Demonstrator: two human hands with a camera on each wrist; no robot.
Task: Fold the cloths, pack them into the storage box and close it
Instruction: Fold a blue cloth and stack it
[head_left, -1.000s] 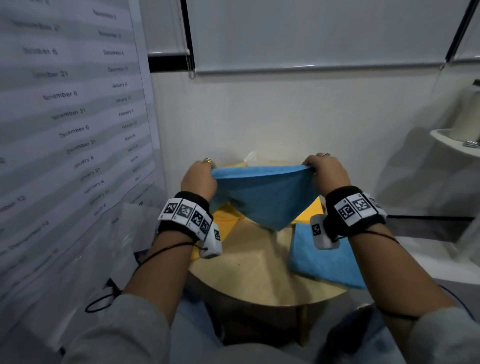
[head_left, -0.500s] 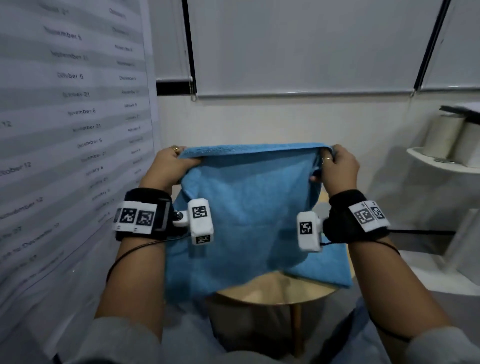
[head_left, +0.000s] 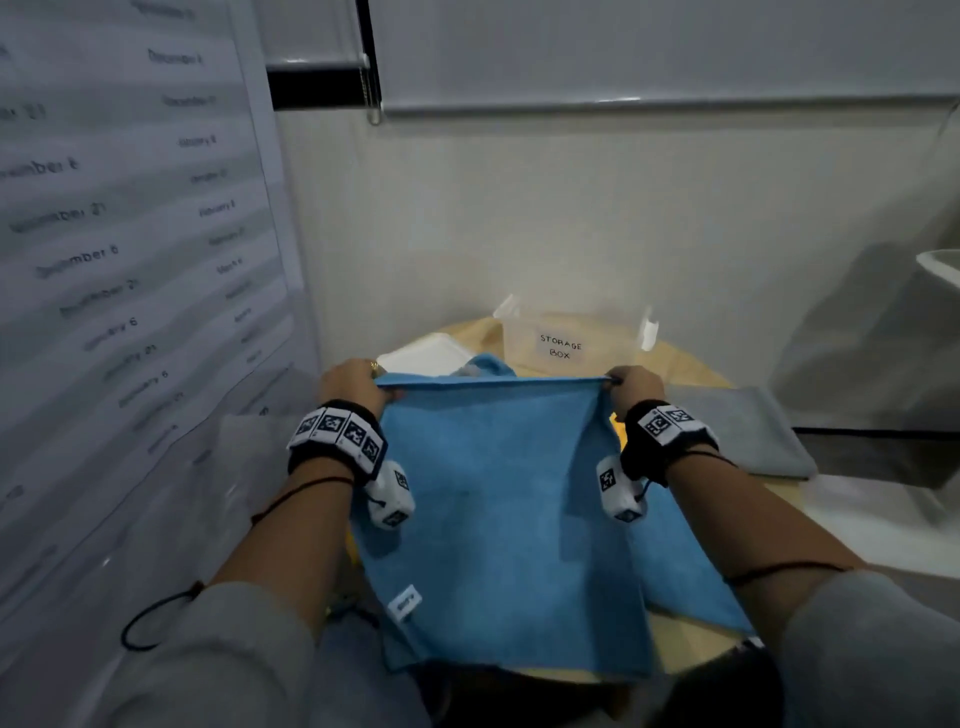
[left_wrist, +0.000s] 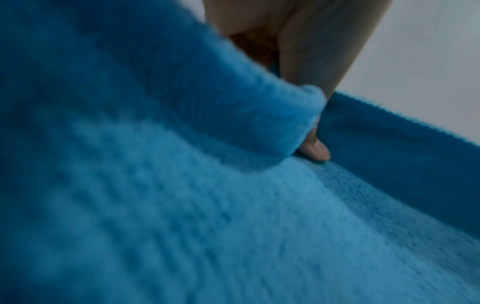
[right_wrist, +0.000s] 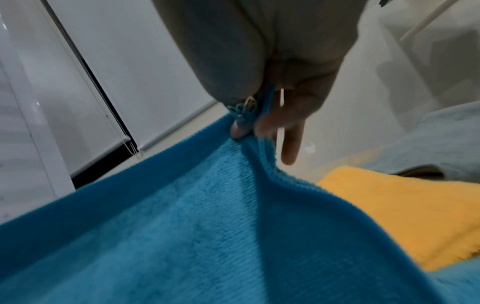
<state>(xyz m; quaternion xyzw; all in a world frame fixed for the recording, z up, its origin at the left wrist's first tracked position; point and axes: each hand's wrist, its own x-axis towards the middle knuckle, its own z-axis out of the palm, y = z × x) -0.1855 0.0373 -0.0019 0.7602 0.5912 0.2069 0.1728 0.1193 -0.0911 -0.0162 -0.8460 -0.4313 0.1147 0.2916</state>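
Observation:
I hold a blue cloth (head_left: 498, 519) stretched by its two top corners over the round wooden table (head_left: 691, 364). My left hand (head_left: 353, 384) pinches the left corner, and my right hand (head_left: 636, 387) pinches the right corner. The cloth hangs down toward me, with a white label (head_left: 405, 603) at its lower left. In the left wrist view, a thumb tip (left_wrist: 315, 151) presses into the blue cloth (left_wrist: 207, 205). In the right wrist view, fingers (right_wrist: 259, 123) pinch the blue cloth (right_wrist: 207, 236) above a yellow cloth (right_wrist: 389, 216). A clear box (head_left: 566, 338) labelled STORAGE BOX stands open behind.
A white lid (head_left: 421, 356) lies left of the box. A grey folded cloth (head_left: 743, 436) rests on the table's right side. Another blue cloth (head_left: 691, 582) lies under my right forearm. A wall poster (head_left: 130, 260) hangs on the left, and a white shelf (head_left: 940, 265) juts out at the right.
Both hands have come down from chest height toward the table with the spread blue cloth. The storage box and lid behind it have come into sight.

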